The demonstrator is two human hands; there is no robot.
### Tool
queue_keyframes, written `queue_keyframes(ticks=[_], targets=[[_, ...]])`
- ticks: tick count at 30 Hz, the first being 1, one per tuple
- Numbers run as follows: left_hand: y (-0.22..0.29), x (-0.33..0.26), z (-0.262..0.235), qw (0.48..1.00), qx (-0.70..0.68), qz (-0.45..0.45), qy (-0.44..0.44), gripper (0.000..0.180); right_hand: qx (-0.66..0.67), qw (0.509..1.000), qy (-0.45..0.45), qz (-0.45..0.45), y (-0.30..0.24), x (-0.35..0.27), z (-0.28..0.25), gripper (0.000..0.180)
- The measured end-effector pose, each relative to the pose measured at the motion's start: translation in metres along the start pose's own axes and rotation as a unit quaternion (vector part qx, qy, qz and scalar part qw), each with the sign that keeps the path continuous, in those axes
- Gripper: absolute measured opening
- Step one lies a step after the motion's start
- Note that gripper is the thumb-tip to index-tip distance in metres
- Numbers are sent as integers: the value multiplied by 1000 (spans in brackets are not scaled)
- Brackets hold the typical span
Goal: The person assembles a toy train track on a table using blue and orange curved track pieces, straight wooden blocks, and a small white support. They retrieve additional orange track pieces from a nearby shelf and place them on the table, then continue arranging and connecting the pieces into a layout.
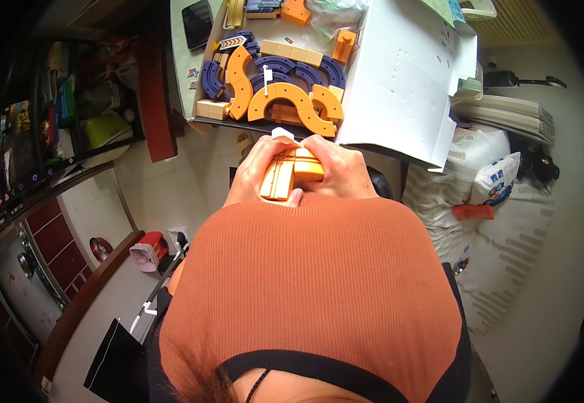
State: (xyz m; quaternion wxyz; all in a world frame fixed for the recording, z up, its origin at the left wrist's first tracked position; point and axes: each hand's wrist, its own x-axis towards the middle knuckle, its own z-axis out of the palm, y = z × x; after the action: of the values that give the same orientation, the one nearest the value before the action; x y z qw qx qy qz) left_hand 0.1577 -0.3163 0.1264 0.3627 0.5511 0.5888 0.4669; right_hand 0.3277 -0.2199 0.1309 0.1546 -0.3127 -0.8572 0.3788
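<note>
Your left hand [253, 172] is closed around a longer orange block [277, 180], just on your side of the box [285, 32], between its near edge and your ribbed top [312, 269]. Your right hand [344, 166] is curled in from the other side, narrow, gripping a shorter orange block [308, 165] that sits against the longer one. Both blocks are nearer you than the box and well clear of its contents; whether they are locked together or only pressed side by side, you cannot tell from here. Some of your fingertips are hidden behind the blocks. A small white piece [282, 134] shows at the fingers of your left hand, close to the near edge of the box.

Inside the box, toward its left side, lies an orange S-shaped track [239, 75]; an orange arched track [280, 91] lies near its front edge. Dark blue curved tracks [307, 75] fill the middle of the box, with a row of beige blocks [290, 52] behind them. A clear plastic bag [338, 12] is at the far right of the box. A black phone [198, 25] lies left of the box, and a white panel [399, 77] spreads out to its right.
</note>
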Motion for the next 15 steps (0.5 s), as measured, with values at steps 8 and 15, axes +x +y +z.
queue_keyframes(ticks=[8,15], targets=[[-14,6,10,996,-30,57,68,65,-43,986,145,-66,-7,9,7,45],[-8,-6,-10,959,-76,38,272,60,304,878,88,358,26,-8,-23,30]])
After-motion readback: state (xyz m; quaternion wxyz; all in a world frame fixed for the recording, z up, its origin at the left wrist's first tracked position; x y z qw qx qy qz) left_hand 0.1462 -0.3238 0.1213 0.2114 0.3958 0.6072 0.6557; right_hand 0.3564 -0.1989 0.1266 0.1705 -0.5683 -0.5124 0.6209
